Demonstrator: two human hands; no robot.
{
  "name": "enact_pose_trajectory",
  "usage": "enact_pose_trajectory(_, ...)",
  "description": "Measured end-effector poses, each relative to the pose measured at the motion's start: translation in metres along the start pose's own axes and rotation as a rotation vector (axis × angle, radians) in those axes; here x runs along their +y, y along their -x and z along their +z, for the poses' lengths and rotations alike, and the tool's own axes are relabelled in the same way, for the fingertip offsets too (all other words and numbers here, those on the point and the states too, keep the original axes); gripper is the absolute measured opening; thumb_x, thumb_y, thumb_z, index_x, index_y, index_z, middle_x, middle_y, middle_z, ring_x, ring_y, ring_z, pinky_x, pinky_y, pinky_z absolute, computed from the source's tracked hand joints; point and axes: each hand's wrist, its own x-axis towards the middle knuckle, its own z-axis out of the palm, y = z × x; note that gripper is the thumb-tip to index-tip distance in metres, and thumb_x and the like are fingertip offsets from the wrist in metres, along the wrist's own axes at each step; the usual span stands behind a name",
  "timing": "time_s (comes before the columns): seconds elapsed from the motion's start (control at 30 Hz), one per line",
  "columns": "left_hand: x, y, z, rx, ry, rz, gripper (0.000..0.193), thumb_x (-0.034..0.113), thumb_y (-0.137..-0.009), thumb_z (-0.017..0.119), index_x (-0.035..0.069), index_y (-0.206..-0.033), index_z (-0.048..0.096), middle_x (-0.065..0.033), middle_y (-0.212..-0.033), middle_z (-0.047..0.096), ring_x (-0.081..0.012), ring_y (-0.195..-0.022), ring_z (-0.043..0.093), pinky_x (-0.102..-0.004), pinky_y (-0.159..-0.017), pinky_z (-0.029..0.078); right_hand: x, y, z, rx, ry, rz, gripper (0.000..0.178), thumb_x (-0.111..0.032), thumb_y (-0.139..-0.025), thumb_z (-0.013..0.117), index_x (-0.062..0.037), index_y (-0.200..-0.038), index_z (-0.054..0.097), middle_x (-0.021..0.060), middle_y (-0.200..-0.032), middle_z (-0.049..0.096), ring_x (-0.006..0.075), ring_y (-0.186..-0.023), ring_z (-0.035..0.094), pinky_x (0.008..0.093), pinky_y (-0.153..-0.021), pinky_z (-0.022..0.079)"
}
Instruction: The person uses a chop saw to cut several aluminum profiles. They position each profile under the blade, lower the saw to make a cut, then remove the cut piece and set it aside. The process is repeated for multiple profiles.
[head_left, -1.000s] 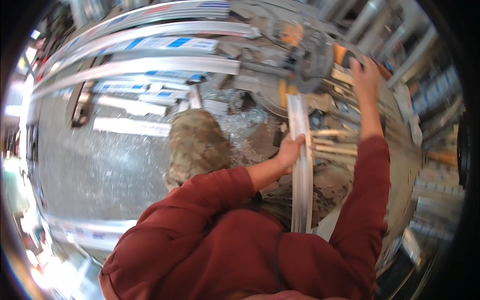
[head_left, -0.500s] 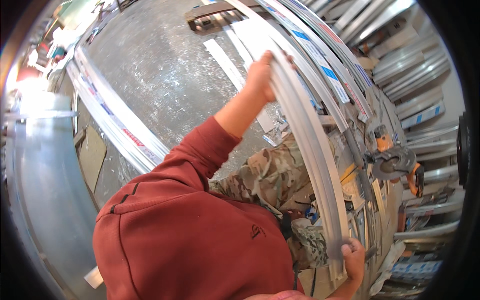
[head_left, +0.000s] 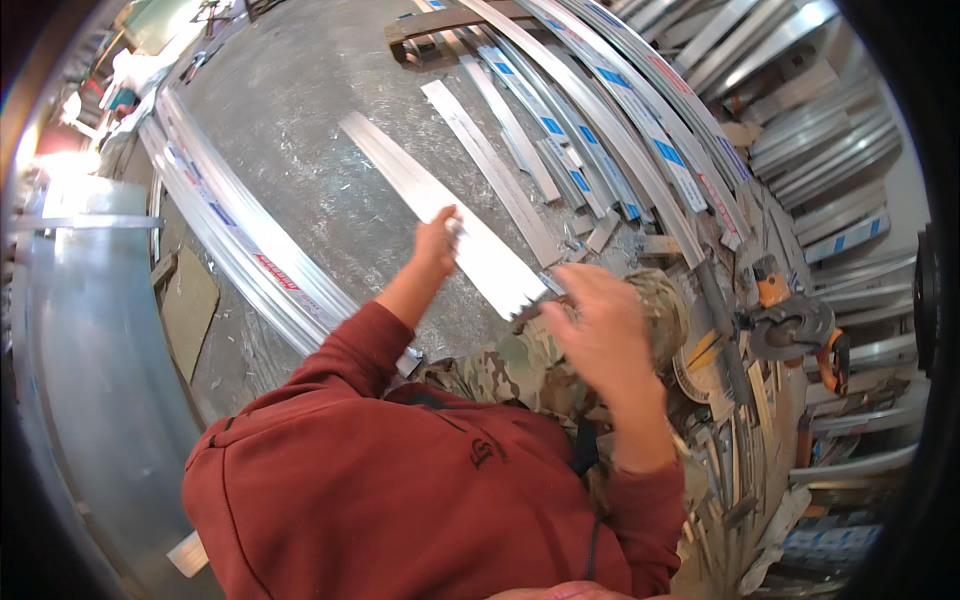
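Observation:
A long silvery metal profile (head_left: 490, 262) slants across the middle of the view, its far end over the concrete floor and its jagged-looking cut end near my lap. My left hand (head_left: 436, 243) is closed round its left edge, about midway along. Beside the near end, my right hand (head_left: 605, 325) is blurred, with thumb and fingers apart; whether the fingertips touch the profile I cannot tell. Camouflage trousers (head_left: 510, 365) show below that end.
An orange and black power saw (head_left: 795, 325) stands at the right. Loose metal strips (head_left: 490, 170) lie on the floor ahead. Wrapped profiles (head_left: 245, 240) stretch along the left, next to a large metal sheet (head_left: 100, 380). Stacked profiles (head_left: 830, 150) fill the right side.
The profile has swung from upright on the right down toward the left and forward. My left hand has moved down and left with it; my right hand has come up from the lower right.

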Motion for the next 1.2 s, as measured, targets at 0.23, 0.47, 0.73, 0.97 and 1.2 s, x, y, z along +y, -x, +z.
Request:
enact_pose_trajectory(0.23, 0.047, -0.186, -0.207, -0.012, -0.734, 0.03, 0.05, 0.021, -0.077, 0.077, -0.006, -0.113, 0.056, -0.0121, -0.094, 0.061, -0.0256, -0.078, 0.061, -0.04, -0.065, 0.053, 0.116, 0.236, -0.121, 0.851, -0.014, 1.016, 0.023, -0.017, -0.094, 0.058, -0.0008, -0.109, 0.067, 0.0052, -0.098, 0.069, 0.0121, -0.087, 0.061, 0.0265, -0.08, 0.048)
enact_pose_trajectory(0.47, -0.011, -0.125, -0.138, 0.112, -1.47, -0.025, 0.06, 0.029, -0.08, 0.072, 0.0, -0.13, 0.053, -0.0163, -0.134, 0.053, -0.0342, -0.121, 0.051, -0.0513, -0.094, 0.044, 0.174, 0.571, 0.068, 0.527, 0.168, 1.783, 0.034, -0.028, -0.089, 0.056, -0.0013, -0.105, 0.069, 0.0239, -0.101, 0.068, 0.0396, -0.095, 0.065, 0.0438, -0.079, 0.05)
enact_pose_trajectory(0.73, -0.042, -0.077, -0.014, -0.178, -1.421, -0.068, 0.053, 0.032, -0.09, 0.059, 0.006, -0.135, 0.05, -0.0147, -0.131, 0.055, -0.0298, -0.117, 0.054, -0.0429, -0.092, 0.047, 0.139, 0.591, 0.226, 0.307, -0.012, 2.168, 0.08, -0.033, -0.076, 0.076, -0.0054, -0.141, 0.038, 0.0174, -0.146, 0.04, 0.0347, -0.136, 0.036, 0.0479, -0.108, 0.035)
enact_pose_trajectory(0.97, 0.002, -0.102, 0.031, -0.525, -1.209, -0.132, 0.049, 0.032, -0.095, 0.051, 0.003, -0.134, 0.049, -0.016, -0.127, 0.058, -0.0285, -0.115, 0.056, -0.0393, -0.094, 0.047, 0.169, 0.594, 0.215, 0.316, -0.029, 2.207, 0.071, -0.031, -0.074, 0.077, -0.0097, -0.134, 0.045, 0.0146, -0.135, 0.051, 0.0349, -0.128, 0.045, 0.0482, -0.101, 0.04)
enact_pose_trajectory(1.2, -0.054, 0.073, 0.161, -0.639, -1.124, 0.681, 0.045, 0.025, -0.095, 0.056, -0.002, -0.13, 0.051, -0.0143, -0.12, 0.062, -0.0232, -0.109, 0.061, -0.0378, -0.095, 0.047, 0.145, 0.629, 0.192, 0.503, 0.057, 1.746, 0.041, -0.025, -0.073, 0.079, -0.0094, -0.107, 0.061, 0.0148, -0.106, 0.063, 0.0359, -0.103, 0.059, 0.0457, -0.086, 0.047)
